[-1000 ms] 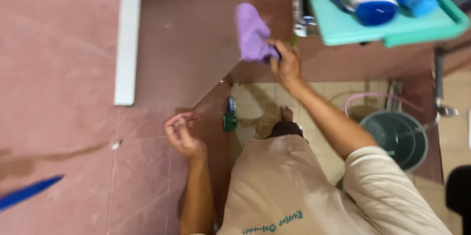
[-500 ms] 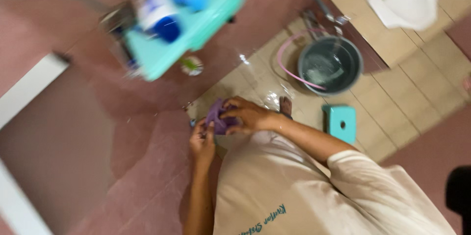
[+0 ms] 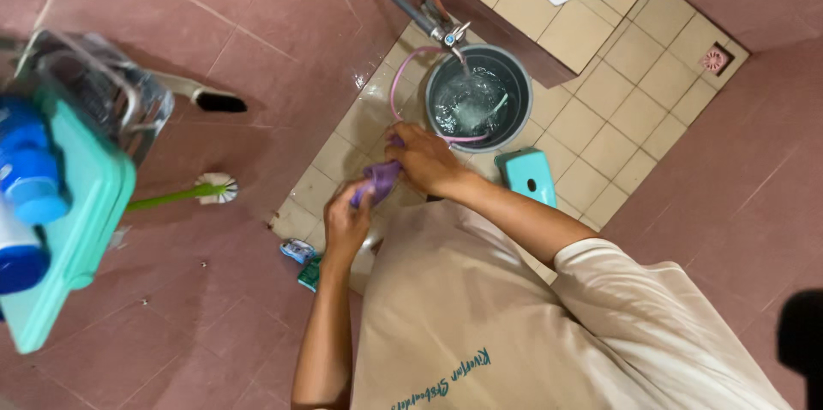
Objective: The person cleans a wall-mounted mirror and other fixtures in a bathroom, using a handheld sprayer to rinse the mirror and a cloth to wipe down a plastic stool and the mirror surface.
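- Right now both hands meet on a purple cloth (image 3: 378,179), just beside the grey bucket (image 3: 518,131) (on its near-left side).
- Left hand (image 3: 345,220): fingers curled shut around the cloth's lower end.
- Right hand (image 3: 424,160): fingers closed over the cloth's upper end, closest to the bucket's rim.
- A tap (image 3: 450,35) hangs over the bucket, which holds water.
- A teal stool (image 3: 529,174) sits right beside the bucket.
- A green-handled brush (image 3: 193,192) lies well left of the bucket, near a teal shelf (image 3: 73,230) with blue bottles (image 3: 27,170).
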